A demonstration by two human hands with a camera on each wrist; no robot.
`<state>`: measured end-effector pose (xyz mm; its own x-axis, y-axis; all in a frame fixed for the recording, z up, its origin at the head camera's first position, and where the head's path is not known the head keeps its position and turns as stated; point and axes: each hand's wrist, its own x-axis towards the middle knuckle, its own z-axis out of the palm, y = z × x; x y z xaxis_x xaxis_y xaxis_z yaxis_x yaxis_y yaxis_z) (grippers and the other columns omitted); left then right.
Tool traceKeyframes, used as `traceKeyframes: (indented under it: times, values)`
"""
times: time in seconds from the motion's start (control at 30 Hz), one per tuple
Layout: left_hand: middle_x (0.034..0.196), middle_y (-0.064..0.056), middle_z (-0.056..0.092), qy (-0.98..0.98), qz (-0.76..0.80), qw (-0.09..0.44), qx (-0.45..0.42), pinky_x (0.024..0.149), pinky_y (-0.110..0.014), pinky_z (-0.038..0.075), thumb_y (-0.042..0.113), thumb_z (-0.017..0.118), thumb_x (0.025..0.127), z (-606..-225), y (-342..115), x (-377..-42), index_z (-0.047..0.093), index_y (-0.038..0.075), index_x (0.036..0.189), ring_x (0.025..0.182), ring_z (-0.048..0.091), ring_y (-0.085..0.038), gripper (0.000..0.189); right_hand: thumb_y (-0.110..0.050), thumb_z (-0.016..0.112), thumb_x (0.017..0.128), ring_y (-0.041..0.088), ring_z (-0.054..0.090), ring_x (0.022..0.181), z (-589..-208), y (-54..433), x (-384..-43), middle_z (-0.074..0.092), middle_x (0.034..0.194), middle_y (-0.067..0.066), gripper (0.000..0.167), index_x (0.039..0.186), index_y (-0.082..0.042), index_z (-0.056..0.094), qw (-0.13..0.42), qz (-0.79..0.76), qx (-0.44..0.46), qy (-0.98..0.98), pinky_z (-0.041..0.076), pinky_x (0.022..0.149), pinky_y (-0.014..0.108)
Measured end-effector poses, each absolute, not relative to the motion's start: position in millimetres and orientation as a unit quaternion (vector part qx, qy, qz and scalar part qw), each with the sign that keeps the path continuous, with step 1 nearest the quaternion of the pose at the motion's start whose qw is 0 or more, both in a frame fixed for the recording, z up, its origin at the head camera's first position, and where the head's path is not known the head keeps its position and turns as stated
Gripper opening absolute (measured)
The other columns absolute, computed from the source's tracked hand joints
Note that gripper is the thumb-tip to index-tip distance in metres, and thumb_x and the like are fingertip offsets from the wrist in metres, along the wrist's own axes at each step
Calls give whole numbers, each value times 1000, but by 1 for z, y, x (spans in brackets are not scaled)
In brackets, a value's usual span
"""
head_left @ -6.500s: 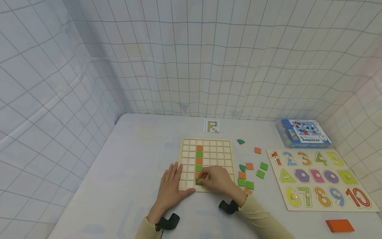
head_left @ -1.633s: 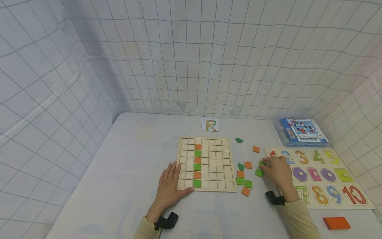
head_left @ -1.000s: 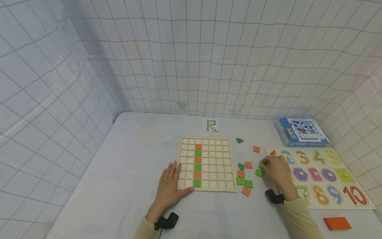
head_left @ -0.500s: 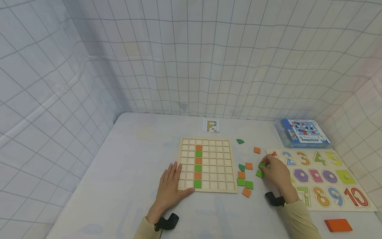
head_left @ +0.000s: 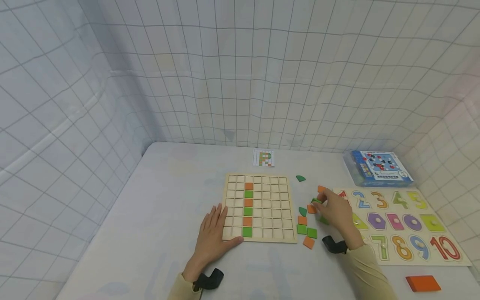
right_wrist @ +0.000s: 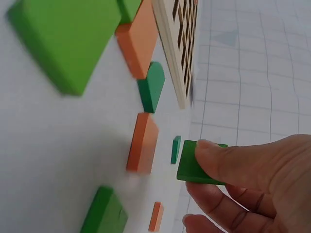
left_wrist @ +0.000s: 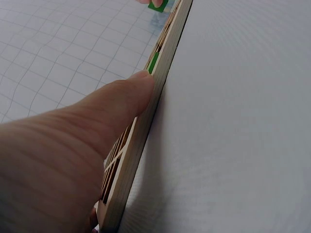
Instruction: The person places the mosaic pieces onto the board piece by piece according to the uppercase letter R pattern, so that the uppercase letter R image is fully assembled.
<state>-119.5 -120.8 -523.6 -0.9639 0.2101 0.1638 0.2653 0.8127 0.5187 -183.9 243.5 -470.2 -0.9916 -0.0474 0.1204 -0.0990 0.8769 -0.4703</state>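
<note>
My right hand [head_left: 336, 211] pinches a green square tile [right_wrist: 191, 164] between thumb and fingers, raised above the loose tiles. Under that hand another green tile [head_left: 324, 220] is partly covered. My left hand [head_left: 213, 233] lies at the lower left corner of the wooden grid board [head_left: 273, 208], its thumb on the front rim and its fingers along the left side. In one column of the board, orange and green tiles alternate, with a green tile [head_left: 247, 232] at the bottom. The left wrist view shows the thumb [left_wrist: 131, 92] pressing the rim beside that green tile.
Loose orange and green squares lie right of the board, with dark green quarter-round pieces [head_left: 301, 178] among them. A pattern card [head_left: 264, 158] lies behind the board. Further right are a number puzzle [head_left: 403, 227], a blue box [head_left: 380, 168] and an orange block [head_left: 423, 283].
The right hand has placed a green tile at the column's bottom, moved right to the loose tiles, and now lifts another green tile leftward. The left hand has stayed at the board.
</note>
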Motion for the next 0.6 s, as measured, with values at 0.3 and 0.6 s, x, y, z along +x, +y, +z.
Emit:
traceKeyframes:
  times: [0.3,0.6]
  values:
    - [154,-17,20,-951,-279,49,-124,111,-49,10,59,68,77,-524,-121,-119,28,2,149,142,10,-32,100,-22,74,84,9,41,46,-472,197,-209,59,73,-3,20,86,-12,57,108,267,136,-948,31,37,25]
    - [154,-17,21,-949,-282,56,-129,111,-49,10,59,68,77,-523,-122,-118,28,2,148,142,11,-33,100,-25,75,83,9,43,51,-469,153,-232,63,80,-4,18,87,-15,60,94,291,172,-936,33,41,25]
